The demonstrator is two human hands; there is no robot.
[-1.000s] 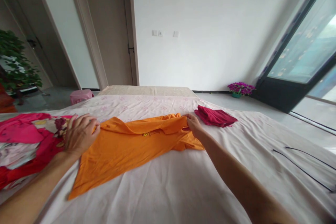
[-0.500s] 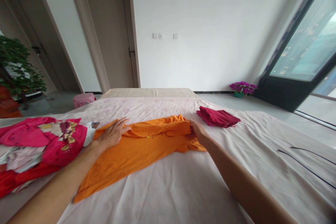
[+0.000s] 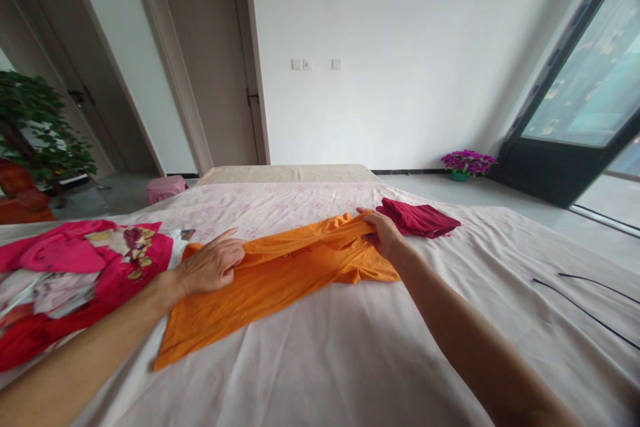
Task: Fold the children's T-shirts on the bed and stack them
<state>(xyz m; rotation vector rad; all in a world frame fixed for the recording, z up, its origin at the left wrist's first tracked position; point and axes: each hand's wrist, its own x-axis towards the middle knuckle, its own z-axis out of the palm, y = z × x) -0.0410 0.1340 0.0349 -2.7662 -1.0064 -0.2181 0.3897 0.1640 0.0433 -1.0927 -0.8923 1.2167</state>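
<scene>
Orange shirt on pale sheet, between hands, far edge folded over. Left hand pinches fold toward shirt's left; right hand pinches fold's right end. Pink and red clothes pile left of shirt. Folded maroon cloth just beyond right hand. Farther: pink stool, leafy plant, its container unclear; green pot near wall, topped by purple flowers.

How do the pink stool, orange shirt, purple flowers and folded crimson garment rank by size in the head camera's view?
1. Orange shirt
2. Folded crimson garment
3. Pink stool and purple flowers: too alike to rank; the stool is also partly hidden.
</scene>
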